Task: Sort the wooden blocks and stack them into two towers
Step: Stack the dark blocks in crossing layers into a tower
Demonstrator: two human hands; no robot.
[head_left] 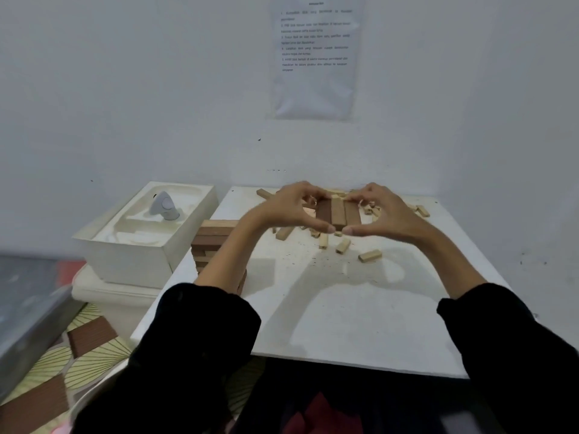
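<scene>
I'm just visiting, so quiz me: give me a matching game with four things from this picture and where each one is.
1 stacked tower
2 three long blocks
3 printed sheet
4 grey gadget

A on the wall
B held between left hand and right hand
C in the white box
D at the table's left edge

Pairs: 1-D, 2-B, 3-A, 4-C

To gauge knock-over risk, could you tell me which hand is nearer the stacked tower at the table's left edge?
Left. The left hand is just right of the tower; the right hand is farther right, across the gripped blocks.
</scene>
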